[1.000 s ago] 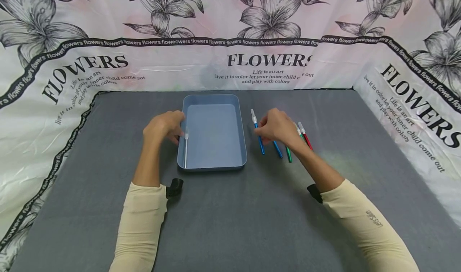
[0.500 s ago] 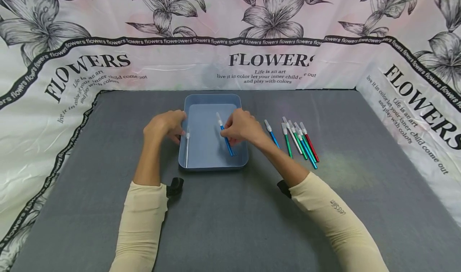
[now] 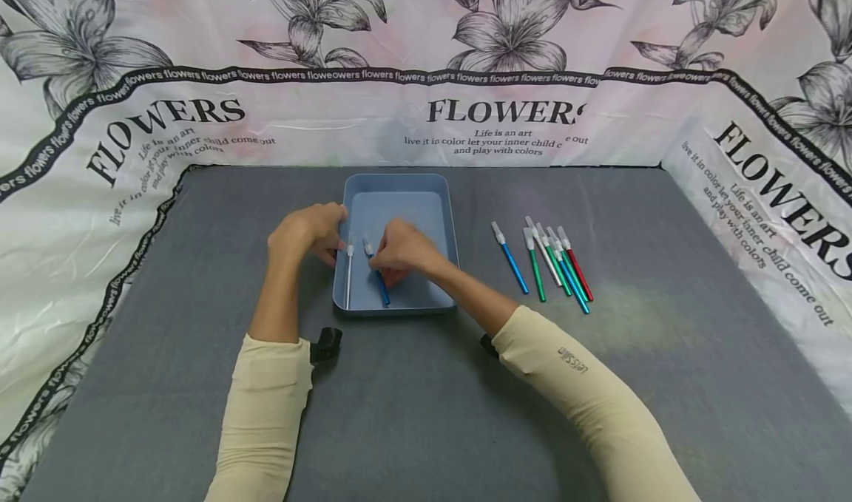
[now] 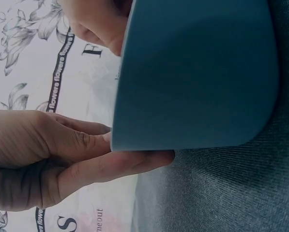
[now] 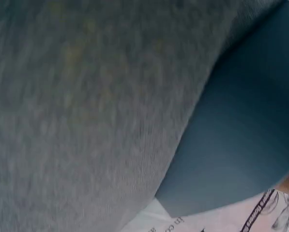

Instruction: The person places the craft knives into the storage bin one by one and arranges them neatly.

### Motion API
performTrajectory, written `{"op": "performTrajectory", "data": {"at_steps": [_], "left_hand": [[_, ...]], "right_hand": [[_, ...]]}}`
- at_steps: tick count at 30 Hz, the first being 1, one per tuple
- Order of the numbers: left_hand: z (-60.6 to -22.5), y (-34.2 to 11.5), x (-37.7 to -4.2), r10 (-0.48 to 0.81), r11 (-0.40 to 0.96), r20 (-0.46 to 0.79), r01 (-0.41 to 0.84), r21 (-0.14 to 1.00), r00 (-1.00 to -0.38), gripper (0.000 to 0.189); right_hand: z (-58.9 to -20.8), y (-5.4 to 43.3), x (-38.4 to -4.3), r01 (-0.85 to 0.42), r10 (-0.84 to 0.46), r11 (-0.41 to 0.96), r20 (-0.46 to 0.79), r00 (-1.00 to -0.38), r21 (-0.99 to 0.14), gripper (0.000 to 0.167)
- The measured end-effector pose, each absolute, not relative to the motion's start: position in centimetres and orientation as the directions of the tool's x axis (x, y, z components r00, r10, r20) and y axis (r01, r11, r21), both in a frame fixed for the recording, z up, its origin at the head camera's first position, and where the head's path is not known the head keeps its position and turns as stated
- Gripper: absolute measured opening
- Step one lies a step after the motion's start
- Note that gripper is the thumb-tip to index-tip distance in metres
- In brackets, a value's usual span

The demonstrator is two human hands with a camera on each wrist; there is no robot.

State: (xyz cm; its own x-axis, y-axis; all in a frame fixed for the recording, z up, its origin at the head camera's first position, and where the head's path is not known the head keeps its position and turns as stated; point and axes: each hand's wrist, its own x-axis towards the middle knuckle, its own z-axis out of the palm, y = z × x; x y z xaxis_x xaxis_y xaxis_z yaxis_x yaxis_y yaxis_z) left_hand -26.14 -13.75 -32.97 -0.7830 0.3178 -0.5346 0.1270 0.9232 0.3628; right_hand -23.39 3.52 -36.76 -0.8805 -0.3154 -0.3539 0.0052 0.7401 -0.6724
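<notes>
A blue-grey rectangular tray (image 3: 399, 311) stands on the table. My left hand (image 3: 308, 232) pinches its left rim, and the left wrist view has that hand (image 4: 52, 157) with a thumb at the rim and fingers along the outer wall. Inside the tray, a slim silvery-white pen (image 3: 349, 276) lies along the left side. My right hand (image 3: 402, 254) holds a blue pen (image 3: 384, 291) with a whitish cap by its middle, low over the tray floor beside the silvery one. Whether the blue pen touches the floor is hard to tell. In the right wrist view the tray wall (image 5: 231, 145) hides most of that hand.
Right of the tray lie several capped pens: a blue one (image 3: 515, 268) on its own, a green one (image 3: 536, 273), and a bunch with a red one (image 3: 579, 273) at its right. A flower-printed sheet (image 3: 333, 125) borders the grey tabletop (image 3: 399, 406).
My right hand has carried the blue pen leftward from the group on the table into the tray, close to the silvery-white pen. The left hand has kept its place on the rim.
</notes>
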Motion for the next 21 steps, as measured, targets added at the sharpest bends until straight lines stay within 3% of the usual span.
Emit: {"op": "performTrajectory", "data": {"at_steps": [21], "left_hand": [[-32.8,-14.0,-26.2,0.318,0.92,-0.534,0.119,0.373,-0.784,0.032]], "right_hand": [[-37.8,1.6,-23.1,-0.02,-0.355,0.664,-0.292,-0.888,-0.747,0.018]]}}
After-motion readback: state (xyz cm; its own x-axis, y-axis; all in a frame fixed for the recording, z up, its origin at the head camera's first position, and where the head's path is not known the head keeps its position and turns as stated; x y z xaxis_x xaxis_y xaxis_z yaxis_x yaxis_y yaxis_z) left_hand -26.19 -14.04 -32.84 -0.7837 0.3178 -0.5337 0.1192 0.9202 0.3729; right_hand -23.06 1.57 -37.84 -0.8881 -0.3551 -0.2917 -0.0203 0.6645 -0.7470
